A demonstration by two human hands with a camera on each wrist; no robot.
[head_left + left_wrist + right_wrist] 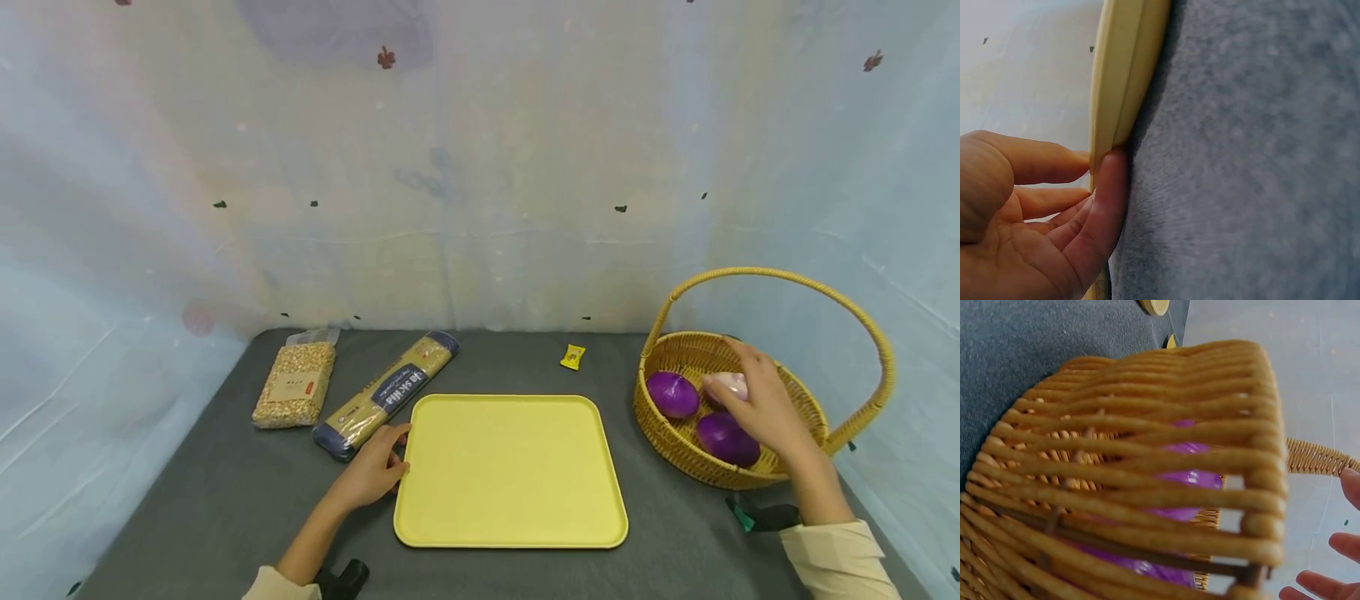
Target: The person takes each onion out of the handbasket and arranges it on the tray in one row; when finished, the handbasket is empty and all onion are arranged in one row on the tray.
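Observation:
My left hand pinches the left edge of a yellow tray, thumb at the rim and fingers against the side; the left wrist view shows this grip on the tray wall. My right hand hovers over a wicker basket, fingers spread apart. Just beneath its fingers shows a pale pink bulb, partly hidden by the hand. Two purple onions lie in the basket beside it. In the right wrist view the fingertips extend past the basket rim, with nothing visible between them.
Left of the tray lie a long pasta packet and a clear bag of yellow grains. A small yellow wrapped candy lies behind the tray. The basket's tall handle arches above the right hand. Pale curtains surround the grey table.

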